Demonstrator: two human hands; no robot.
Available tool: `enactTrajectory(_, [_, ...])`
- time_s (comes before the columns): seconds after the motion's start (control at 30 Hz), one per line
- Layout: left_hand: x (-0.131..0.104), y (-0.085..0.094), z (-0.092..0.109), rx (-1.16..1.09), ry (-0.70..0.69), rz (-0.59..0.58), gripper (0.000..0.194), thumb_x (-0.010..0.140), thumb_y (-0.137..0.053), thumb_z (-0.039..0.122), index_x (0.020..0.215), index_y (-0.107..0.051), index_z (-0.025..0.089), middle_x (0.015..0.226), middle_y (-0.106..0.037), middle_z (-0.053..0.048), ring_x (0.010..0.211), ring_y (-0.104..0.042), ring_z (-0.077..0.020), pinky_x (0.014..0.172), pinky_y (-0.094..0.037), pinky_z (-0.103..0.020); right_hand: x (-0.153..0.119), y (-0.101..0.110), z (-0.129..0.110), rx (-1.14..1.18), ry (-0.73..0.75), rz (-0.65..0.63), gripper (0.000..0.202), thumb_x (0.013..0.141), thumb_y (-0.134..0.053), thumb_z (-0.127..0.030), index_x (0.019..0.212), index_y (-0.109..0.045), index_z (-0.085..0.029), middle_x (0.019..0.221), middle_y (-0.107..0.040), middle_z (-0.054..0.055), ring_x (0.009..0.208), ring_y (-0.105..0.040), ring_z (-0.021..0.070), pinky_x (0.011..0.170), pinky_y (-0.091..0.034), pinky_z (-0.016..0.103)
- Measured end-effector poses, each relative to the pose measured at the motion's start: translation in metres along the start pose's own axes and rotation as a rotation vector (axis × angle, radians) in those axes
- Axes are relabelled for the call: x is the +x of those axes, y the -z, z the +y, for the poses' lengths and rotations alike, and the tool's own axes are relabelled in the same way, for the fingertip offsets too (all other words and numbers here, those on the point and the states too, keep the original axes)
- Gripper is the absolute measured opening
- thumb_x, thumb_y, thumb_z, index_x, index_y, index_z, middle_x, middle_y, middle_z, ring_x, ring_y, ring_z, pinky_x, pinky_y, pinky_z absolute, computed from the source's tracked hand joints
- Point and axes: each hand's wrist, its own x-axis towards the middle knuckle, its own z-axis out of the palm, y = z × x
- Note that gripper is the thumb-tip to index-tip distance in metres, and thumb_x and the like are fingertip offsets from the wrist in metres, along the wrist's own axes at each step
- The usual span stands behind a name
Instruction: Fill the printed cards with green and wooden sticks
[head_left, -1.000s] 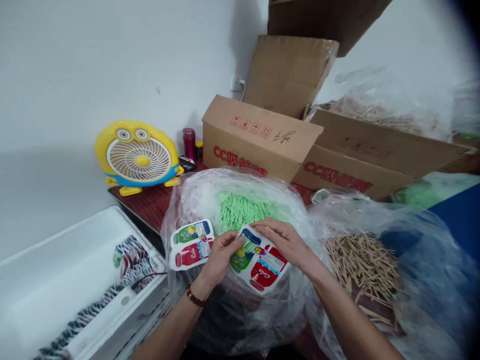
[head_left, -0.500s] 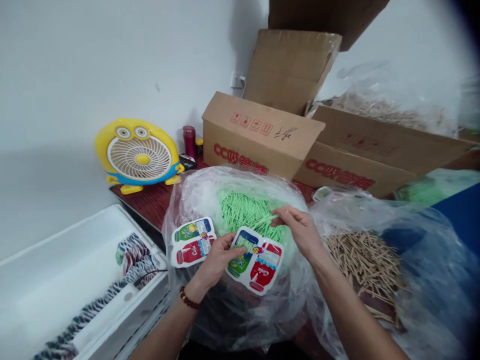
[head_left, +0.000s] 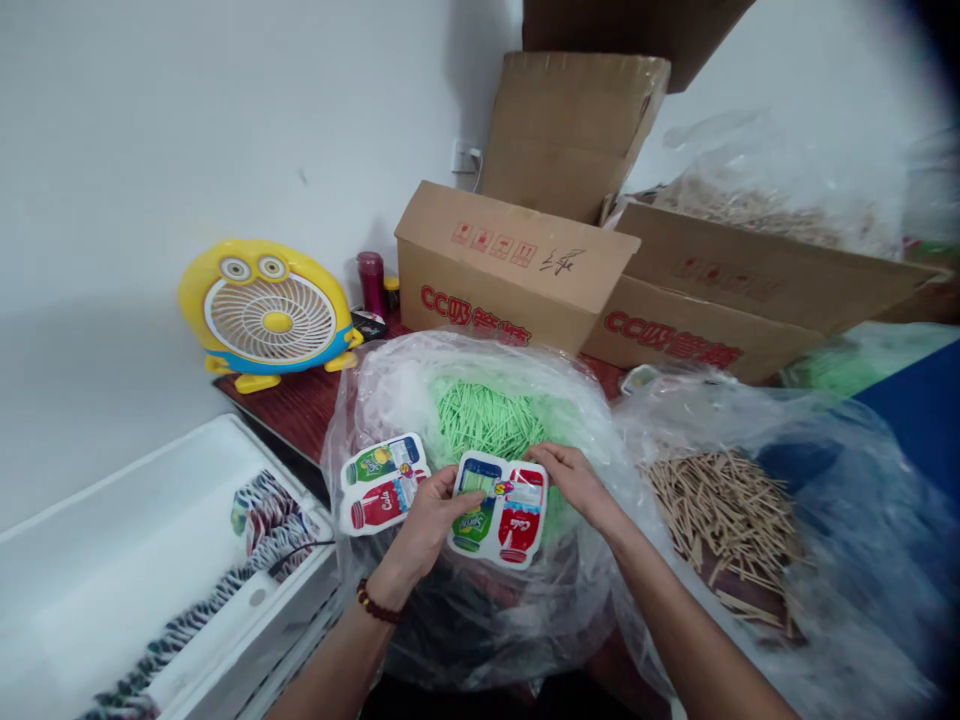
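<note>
My left hand (head_left: pixel 433 515) grips a flat bottle-shaped packet (head_left: pixel 499 510) by its left edge, thumb on the front. Printed on it are a green Sprite bottle and a red Cola bottle; green sticks show through the Sprite window. At the packet's upper right edge, the fingers of my right hand (head_left: pixel 571 480) are pinched together. Whether sticks are between those fingers is hidden. Behind the packet lies a heap of thin green sticks (head_left: pixel 487 418) in a large clear plastic bag (head_left: pixel 390 385). A second matching packet (head_left: pixel 382 485) rests on the bag, left of my left hand.
A white foam box (head_left: pixel 150 470) at left holds a row of packets (head_left: pixel 210 595). Brown sticks (head_left: pixel 727 515) lie in another clear bag at right. Cardboard boxes (head_left: pixel 510 255) and a yellow fan (head_left: pixel 266 315) stand behind on the dark red table (head_left: pixel 289 410).
My right hand has moved down and left from the green heap, where it pinched green sticks, to the packet's upper right edge. The held packet has turned more upright.
</note>
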Motion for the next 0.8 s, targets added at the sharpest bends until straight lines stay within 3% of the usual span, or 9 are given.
enactTrajectory(0.17, [0.000, 0.000, -0.003, 0.069, 0.017, -0.012, 0.030, 0.066, -0.079, 0.028, 0.090, -0.069, 0.013, 0.077, -0.073, -0.005, 0.068, -0.066, -0.0182, 0.065, -0.052, -0.028, -0.004, 0.008, -0.013, 0.068, 0.044, 0.062, 0.035, 0.076, -0.059, -0.049, 0.081, -0.069, -0.016, 0.082, -0.067, 0.005, 0.067, -0.060, 0.0160, 0.058, -0.049, 0.027])
enactTrajectory(0.33, [-0.002, 0.002, -0.004, 0.138, 0.014, -0.024, 0.031, 0.067, -0.078, 0.028, 0.093, -0.070, 0.013, 0.079, -0.074, -0.005, 0.070, -0.067, -0.0197, 0.066, -0.053, -0.029, -0.001, 0.004, -0.004, -0.041, 0.086, 0.001, 0.033, 0.078, -0.058, -0.047, 0.075, -0.069, -0.016, 0.071, -0.065, 0.002, 0.061, -0.058, 0.0147, 0.055, -0.047, 0.026])
enactTrajectory(0.43, [-0.003, 0.005, -0.004, 0.169, 0.021, -0.027, 0.026, 0.069, -0.076, 0.028, 0.090, -0.071, 0.014, 0.083, -0.075, -0.006, 0.070, -0.067, -0.0199, 0.067, -0.053, -0.030, -0.003, 0.002, -0.003, -0.106, 0.114, 0.086, 0.032, 0.081, -0.057, -0.046, 0.082, -0.070, -0.018, 0.076, -0.065, 0.003, 0.058, -0.057, 0.0139, 0.053, -0.046, 0.026])
enactTrajectory(0.53, [-0.004, 0.007, -0.003, 0.193, 0.033, -0.053, 0.027, 0.069, -0.076, 0.028, 0.091, -0.072, 0.014, 0.087, -0.075, -0.007, 0.073, -0.068, -0.0204, 0.068, -0.053, -0.030, -0.010, 0.002, -0.021, -0.013, 0.187, 0.256, 0.029, 0.080, -0.058, -0.043, 0.092, -0.070, -0.019, 0.079, -0.065, 0.003, 0.062, -0.058, 0.0149, 0.055, -0.046, 0.027])
enactTrajectory(0.63, [-0.005, 0.005, -0.003, 0.200, 0.049, -0.096, 0.030, 0.069, -0.076, 0.028, 0.096, -0.072, 0.014, 0.088, -0.075, -0.007, 0.074, -0.068, -0.0207, 0.070, -0.053, -0.030, -0.018, 0.002, -0.049, 0.104, 0.235, 0.401, 0.023, 0.077, -0.062, -0.038, 0.090, -0.069, -0.020, 0.066, -0.062, -0.001, 0.057, -0.056, 0.0144, 0.058, -0.047, 0.029])
enactTrajectory(0.8, [-0.007, -0.002, -0.001, 0.208, 0.068, -0.138, 0.032, 0.068, -0.077, 0.026, 0.097, -0.072, 0.013, 0.085, -0.075, -0.006, 0.075, -0.068, -0.0199, 0.071, -0.052, -0.029, -0.022, -0.004, -0.071, 0.205, 0.235, 0.328, 0.018, 0.073, -0.066, -0.033, 0.085, -0.069, -0.019, 0.059, -0.059, -0.003, 0.053, -0.054, 0.0126, 0.055, -0.045, 0.028])
